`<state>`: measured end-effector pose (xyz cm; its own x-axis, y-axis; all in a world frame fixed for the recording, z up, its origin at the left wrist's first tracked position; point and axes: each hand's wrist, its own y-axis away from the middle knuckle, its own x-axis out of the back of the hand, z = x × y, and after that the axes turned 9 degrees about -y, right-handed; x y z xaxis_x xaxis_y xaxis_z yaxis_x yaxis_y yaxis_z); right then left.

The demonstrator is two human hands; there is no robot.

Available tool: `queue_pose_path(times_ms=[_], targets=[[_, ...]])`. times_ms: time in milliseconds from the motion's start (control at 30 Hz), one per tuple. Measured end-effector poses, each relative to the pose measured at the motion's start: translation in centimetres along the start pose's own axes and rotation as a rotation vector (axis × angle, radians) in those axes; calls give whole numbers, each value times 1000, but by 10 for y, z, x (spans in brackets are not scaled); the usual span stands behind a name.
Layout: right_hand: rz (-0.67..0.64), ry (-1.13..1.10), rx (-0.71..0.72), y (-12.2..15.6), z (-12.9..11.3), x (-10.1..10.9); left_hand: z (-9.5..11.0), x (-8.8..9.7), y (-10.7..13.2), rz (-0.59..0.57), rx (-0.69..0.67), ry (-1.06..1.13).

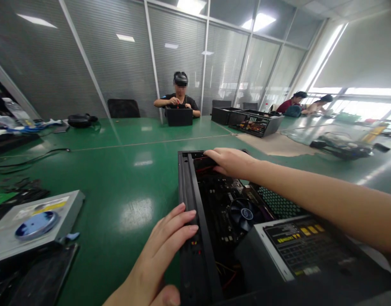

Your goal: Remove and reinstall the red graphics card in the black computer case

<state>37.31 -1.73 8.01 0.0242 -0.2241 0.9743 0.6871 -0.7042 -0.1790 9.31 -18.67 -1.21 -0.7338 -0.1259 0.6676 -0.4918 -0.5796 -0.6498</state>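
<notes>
Computer case (204, 229): where is it, exactly?

It lies on the green table (125, 170), right in front of the person, its open side up.

And what shows inside?

A round fan (246, 213) near the middle, and a power supply (297, 250) with a printed label at the near right.

What is the left hand (157, 250) doing?

It rests open on the left edge of the case, fingers stretched out and fingertips touching the frame.

The right hand (232, 163)?

It reaches across to the far edge, fingers over the rim. Their tips are partly hidden, so I can't tell whether it grips.

Anything nearby?

A metal box (70, 204) with a blue disc (37, 224) on top sits to the left. Across the table, another person (182, 102) sits behind a black box (180, 117).
</notes>
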Motion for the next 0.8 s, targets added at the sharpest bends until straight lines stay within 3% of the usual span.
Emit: queue_pose_path(times_ms=[133,233,333,467,600,700,800], targets=[[81,-64,45,3,13,5,2,0,0,-8,20,48],[8,-95,-9,1,15,-4,3,0,-1,-11,29,52],[-88,16,-29,-4,14,-12,2,2,-1,-10,34,41],[-88,174,-26,-7,9,-13,0,3,-2,-15,-2,35],[-107,197,-77,-11,8,-12,-4,1,-5,-17,-50,28],[-155,142,-93,-9,12,-4,-5,3,-5,4,-76,7],[-153,-44,-46,14,22,19,6,15,-1,59,-115,-97]])
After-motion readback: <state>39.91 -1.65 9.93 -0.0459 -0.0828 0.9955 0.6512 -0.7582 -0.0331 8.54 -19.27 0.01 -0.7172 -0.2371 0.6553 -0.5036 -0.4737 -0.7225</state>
